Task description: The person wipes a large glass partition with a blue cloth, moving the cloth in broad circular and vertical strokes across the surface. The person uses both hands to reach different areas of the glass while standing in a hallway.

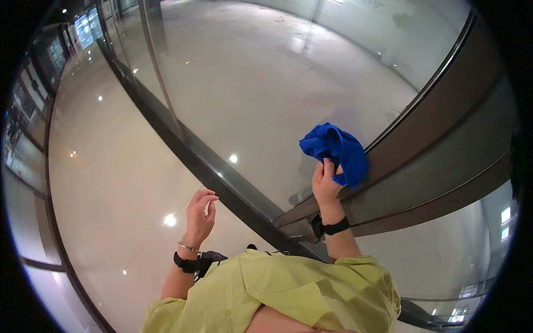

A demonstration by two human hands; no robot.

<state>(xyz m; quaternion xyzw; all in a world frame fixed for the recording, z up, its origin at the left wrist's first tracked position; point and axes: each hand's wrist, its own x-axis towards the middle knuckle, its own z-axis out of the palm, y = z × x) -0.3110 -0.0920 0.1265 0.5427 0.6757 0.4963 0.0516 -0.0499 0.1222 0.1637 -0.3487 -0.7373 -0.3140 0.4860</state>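
Observation:
A crumpled blue cloth is bunched in my right hand, in front of a large glass pane. The cloth overlaps the pane's dark vertical frame at the right; whether it presses on the glass or on the frame, I cannot tell. My left hand hangs over the corridor floor with nothing in it, its fingers loosely bent and apart. It is away from the glass. Both wrists wear black straps, and a bracelet circles the left one.
A dark base sill runs diagonally along the foot of the glass. Glossy tile floor stretches down the corridor at left, reflecting ceiling lights. More dark-framed glazing lines the far left side. Another glossy panel stands at lower right.

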